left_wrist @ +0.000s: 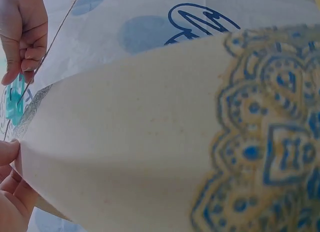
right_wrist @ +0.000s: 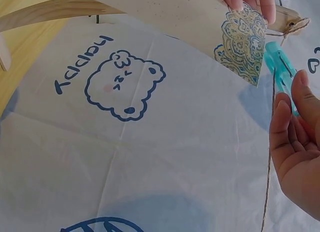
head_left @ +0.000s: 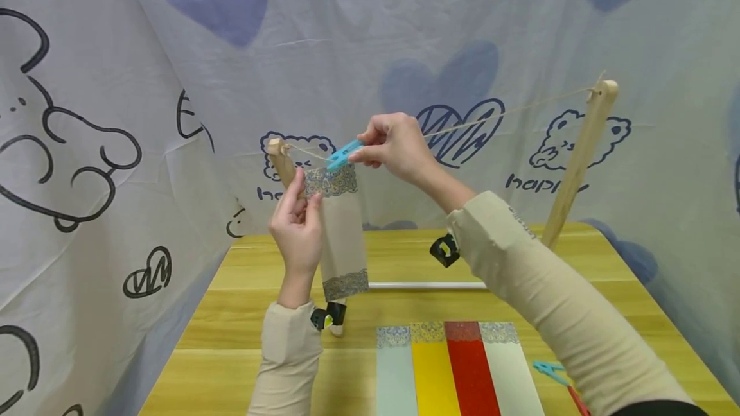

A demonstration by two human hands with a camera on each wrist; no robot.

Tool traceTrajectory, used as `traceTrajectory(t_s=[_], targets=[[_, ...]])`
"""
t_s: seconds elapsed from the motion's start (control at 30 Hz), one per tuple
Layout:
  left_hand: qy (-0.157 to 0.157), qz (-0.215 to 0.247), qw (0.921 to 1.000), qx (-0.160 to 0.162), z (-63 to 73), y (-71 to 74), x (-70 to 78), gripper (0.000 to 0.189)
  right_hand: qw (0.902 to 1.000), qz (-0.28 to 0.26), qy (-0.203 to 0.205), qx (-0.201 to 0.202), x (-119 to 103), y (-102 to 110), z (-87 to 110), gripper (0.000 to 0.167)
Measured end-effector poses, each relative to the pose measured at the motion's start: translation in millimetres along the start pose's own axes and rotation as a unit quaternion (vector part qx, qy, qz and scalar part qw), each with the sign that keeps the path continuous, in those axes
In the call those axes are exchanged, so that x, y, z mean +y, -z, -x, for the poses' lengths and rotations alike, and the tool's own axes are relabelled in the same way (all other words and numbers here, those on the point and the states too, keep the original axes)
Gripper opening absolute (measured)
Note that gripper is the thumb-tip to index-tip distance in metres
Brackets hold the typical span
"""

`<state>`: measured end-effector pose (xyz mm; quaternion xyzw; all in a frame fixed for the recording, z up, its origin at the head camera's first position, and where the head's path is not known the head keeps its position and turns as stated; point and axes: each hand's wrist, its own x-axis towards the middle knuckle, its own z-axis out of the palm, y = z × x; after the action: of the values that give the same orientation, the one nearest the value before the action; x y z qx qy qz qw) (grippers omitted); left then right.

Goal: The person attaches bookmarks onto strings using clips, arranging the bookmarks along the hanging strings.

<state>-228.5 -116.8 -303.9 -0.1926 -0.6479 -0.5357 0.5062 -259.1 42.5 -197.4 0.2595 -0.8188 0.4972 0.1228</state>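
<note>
My left hand [head_left: 297,230] pinches a long cream paper card [head_left: 343,230] near its top left edge. The card hangs down in front of the table and has a blue-and-gold lace pattern at both ends; in the left wrist view its lower patterned end looms close. A light-blue clothespin [head_left: 343,154] is pinched by its handles in my right hand [head_left: 399,146]. Its tip lies at the card's top edge, beside the twine [right_wrist: 270,167]. In the right wrist view the clothespin [right_wrist: 281,66] sits right next to the card's patterned corner.
The twine runs between a left wooden post [head_left: 281,160] and a taller-looking right post [head_left: 581,153]. A pale blue card [head_left: 396,371], yellow card [head_left: 432,374], red card [head_left: 471,364] and cream card [head_left: 511,371] lie on the table [head_left: 231,332]. Another blue clothespin [head_left: 550,371] lies to their right.
</note>
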Motion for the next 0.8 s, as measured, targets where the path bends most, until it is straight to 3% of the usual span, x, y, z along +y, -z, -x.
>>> traceTrajectory(t_s=[0.47,0.8], targets=[[-0.040,-0.019,0.9990,0.004,-6.9,-1.3,6.7,0.034,0.9994,0.018,-0.014,-0.028,-6.3,1.9,2.8,0.014],[-0.067,-0.027,0.9973,0.008,-9.9,-1.5,5.9,0.030,0.9968,0.060,0.008,-0.052,-5.4,2.8,-0.9,0.021]])
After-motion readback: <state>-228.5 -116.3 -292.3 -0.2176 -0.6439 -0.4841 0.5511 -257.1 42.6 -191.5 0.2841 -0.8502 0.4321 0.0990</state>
